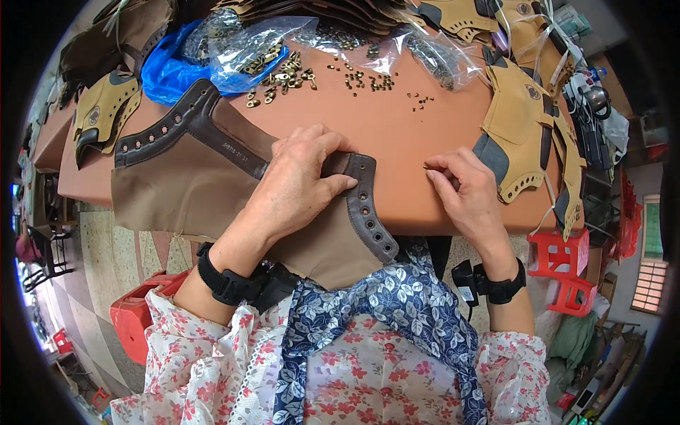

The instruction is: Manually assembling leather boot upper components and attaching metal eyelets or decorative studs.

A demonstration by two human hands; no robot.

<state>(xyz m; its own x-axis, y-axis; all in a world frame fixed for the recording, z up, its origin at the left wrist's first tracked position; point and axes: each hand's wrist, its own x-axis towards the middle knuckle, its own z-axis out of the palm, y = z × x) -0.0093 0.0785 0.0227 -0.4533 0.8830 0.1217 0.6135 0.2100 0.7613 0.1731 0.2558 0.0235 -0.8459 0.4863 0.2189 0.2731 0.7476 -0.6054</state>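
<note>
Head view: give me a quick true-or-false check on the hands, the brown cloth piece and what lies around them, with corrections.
1. The left hand touches the brown cloth piece. True.
2. The right hand touches that piece too. False: it is apart from it, with bare table showing between.
3. Loose metal bits lie on the table, farther off than the hands. True.
4. The blue plastic bag lies at the right end of the table. False: the bag is on the far side, toward the left.
5. Both wrists wear black bands. True.
6. Tan pieces lie only on the right. False: one tan piece is on the left as well.
</note>
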